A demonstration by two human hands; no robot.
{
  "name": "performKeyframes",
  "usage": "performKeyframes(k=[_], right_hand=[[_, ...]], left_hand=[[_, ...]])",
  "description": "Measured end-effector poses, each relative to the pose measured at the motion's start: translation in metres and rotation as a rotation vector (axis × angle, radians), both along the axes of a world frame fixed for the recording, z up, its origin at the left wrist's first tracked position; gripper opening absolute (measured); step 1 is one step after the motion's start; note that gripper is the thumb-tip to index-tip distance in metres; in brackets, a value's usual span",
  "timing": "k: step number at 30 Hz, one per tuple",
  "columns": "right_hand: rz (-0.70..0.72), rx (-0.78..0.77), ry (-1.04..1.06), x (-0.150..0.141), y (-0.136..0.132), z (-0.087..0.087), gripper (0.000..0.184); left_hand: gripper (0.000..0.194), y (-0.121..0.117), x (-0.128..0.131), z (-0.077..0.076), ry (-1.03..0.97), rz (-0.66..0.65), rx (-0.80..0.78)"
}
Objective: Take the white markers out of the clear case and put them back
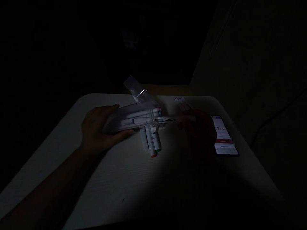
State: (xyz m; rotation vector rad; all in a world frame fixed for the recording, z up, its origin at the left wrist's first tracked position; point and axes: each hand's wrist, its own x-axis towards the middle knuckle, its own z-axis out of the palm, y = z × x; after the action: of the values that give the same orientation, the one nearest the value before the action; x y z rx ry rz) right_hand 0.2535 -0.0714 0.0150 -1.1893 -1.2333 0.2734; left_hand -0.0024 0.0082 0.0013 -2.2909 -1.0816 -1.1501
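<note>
My left hand [98, 127] is wrapped round a clear plastic case [115, 119] and holds it tilted on its side, its mouth to the right and its lid [134, 86] flipped up. Several white markers lie inside it, with purple, pink and blue ends showing. In deep shadow, my right hand [198, 127] pinches a white marker [165, 120] with dark print, whose left part reaches into the case's mouth. Beneath the case, several loose markers [150, 140] rest on the table, with orange and green ends visible.
A lit phone [224, 135] showing a timer lies on the right of the white table [115, 179]. More markers [181, 103] lie near the far edge, behind my right hand. A dark cable [271, 119] runs along the right side. The room is very dark.
</note>
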Motion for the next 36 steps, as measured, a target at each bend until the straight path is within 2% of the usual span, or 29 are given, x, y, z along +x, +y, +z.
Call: performKeyframes(k=[21, 31, 36], right_hand=[[-0.038, -0.011, -0.071, -0.0017, -0.0002, -0.0028, 0.014], [0.156, -0.026, -0.053, -0.0039, 0.0013, -0.0082, 0.024], [0.174, -0.023, -0.212, -0.0050, 0.0059, -0.0084, 0.028]], left_hand=[[0.077, 0.0002, 0.0004, 0.0007, -0.005, -0.009, 0.014], [0.077, -0.0003, -0.0005, 0.0007, -0.005, 0.005, -0.008], [0.076, -0.0015, 0.0009, 0.0031, 0.007, 0.001, -0.018]])
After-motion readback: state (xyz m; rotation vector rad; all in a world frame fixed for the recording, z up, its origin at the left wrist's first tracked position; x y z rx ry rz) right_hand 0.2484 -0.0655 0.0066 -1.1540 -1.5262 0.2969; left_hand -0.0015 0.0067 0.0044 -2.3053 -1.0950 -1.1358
